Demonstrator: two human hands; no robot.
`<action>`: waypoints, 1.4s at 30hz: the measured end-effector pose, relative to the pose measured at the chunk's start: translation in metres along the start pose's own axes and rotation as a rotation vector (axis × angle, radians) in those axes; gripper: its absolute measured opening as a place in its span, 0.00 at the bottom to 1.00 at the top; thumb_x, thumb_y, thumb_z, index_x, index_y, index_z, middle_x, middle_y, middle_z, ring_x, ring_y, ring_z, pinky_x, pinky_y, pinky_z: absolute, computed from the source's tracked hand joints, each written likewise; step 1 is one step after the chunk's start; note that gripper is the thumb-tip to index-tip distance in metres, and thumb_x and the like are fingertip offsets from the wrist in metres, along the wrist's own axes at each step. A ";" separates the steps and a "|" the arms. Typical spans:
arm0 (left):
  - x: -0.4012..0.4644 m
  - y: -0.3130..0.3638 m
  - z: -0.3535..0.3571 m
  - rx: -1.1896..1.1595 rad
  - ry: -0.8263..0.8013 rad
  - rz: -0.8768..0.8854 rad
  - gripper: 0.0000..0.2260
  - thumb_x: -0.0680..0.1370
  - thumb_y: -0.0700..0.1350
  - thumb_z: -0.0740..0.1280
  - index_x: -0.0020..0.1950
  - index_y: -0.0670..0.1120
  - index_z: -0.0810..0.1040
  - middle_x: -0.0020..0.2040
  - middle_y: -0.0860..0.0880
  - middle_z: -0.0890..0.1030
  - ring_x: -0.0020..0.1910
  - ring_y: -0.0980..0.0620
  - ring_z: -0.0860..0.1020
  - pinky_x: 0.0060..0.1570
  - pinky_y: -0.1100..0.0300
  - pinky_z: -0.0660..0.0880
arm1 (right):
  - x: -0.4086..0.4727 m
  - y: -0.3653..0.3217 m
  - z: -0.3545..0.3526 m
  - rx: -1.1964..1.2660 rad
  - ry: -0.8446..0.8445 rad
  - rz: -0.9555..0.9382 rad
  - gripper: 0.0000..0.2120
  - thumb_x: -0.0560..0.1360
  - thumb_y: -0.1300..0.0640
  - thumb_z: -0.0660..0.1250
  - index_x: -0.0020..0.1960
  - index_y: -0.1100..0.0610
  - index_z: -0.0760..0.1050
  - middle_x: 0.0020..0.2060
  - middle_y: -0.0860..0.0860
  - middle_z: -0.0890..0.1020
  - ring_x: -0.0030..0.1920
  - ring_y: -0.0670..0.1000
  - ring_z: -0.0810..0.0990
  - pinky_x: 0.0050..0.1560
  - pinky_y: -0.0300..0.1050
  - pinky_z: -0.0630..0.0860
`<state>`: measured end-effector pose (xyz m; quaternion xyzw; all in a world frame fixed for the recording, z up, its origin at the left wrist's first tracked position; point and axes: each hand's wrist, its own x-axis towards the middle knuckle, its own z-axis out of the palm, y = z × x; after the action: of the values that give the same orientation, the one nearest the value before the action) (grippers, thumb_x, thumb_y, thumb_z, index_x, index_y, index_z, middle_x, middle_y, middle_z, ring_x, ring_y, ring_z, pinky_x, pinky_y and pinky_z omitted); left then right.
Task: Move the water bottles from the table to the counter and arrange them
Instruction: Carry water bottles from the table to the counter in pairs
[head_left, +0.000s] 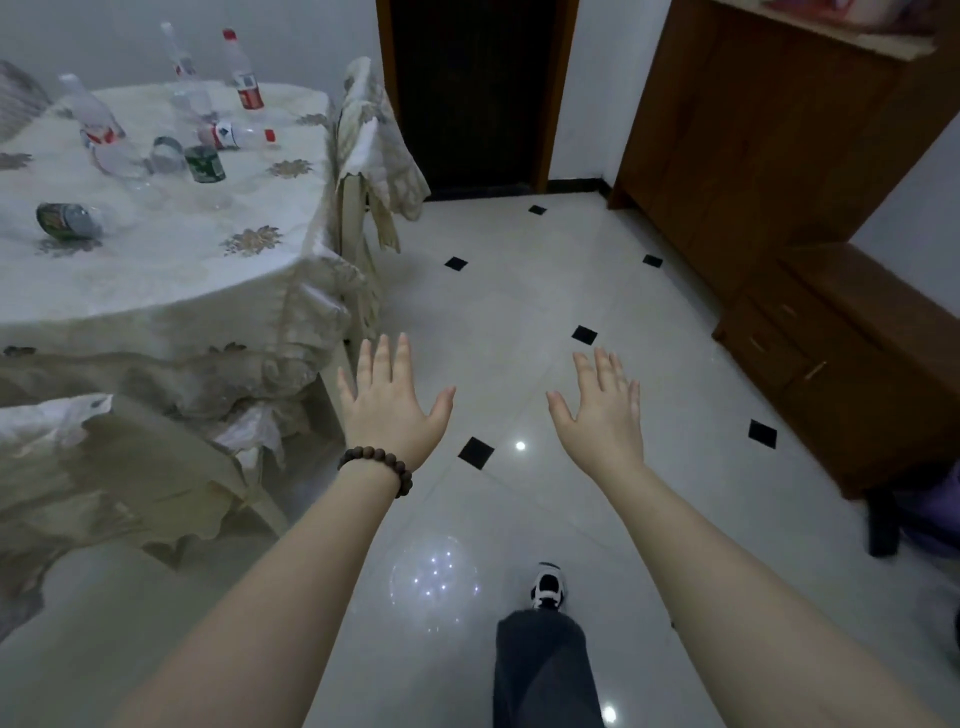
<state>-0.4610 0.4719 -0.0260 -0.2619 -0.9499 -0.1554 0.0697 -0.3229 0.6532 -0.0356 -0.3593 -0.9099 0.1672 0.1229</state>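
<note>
Both bare hands reach out over the glossy white tiled floor (519, 322), palms down, holding nothing. The left hand (389, 400), with a brown wooden bead bracelet (376, 462) on its wrist, has its fingers (382, 358) spread wide; the right hand (602, 410) has its fingers (605, 369) spread wide too. Well beyond and left of the left fingers, clear plastic water bottles (244, 73) stand and lie scattered on the cream cloth-covered bench (171, 270). Right of the right fingers stands a brown wooden cabinet (779, 130).
</note>
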 end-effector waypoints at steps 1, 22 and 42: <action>0.022 0.004 0.007 0.005 0.004 -0.019 0.36 0.76 0.65 0.54 0.78 0.49 0.50 0.78 0.48 0.55 0.77 0.49 0.48 0.73 0.44 0.45 | 0.027 0.001 0.005 -0.001 -0.007 -0.020 0.30 0.79 0.42 0.53 0.77 0.52 0.51 0.78 0.52 0.49 0.77 0.49 0.42 0.76 0.53 0.39; 0.381 -0.058 0.050 0.144 0.154 -0.623 0.36 0.76 0.66 0.53 0.78 0.48 0.50 0.78 0.47 0.54 0.77 0.48 0.48 0.72 0.42 0.46 | 0.500 -0.187 0.094 0.110 -0.180 -0.631 0.30 0.79 0.42 0.56 0.77 0.52 0.54 0.78 0.52 0.52 0.77 0.51 0.44 0.76 0.56 0.43; 0.656 -0.283 0.056 0.089 0.346 -1.054 0.36 0.76 0.63 0.58 0.77 0.46 0.51 0.77 0.46 0.55 0.77 0.48 0.50 0.73 0.45 0.49 | 0.782 -0.502 0.260 0.124 -0.399 -1.019 0.29 0.79 0.45 0.57 0.76 0.55 0.56 0.77 0.56 0.53 0.77 0.54 0.47 0.75 0.57 0.45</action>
<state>-1.1702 0.5721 -0.0123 0.2813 -0.9328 -0.1697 0.1483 -1.2763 0.7959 0.0048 0.1735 -0.9627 0.2048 0.0345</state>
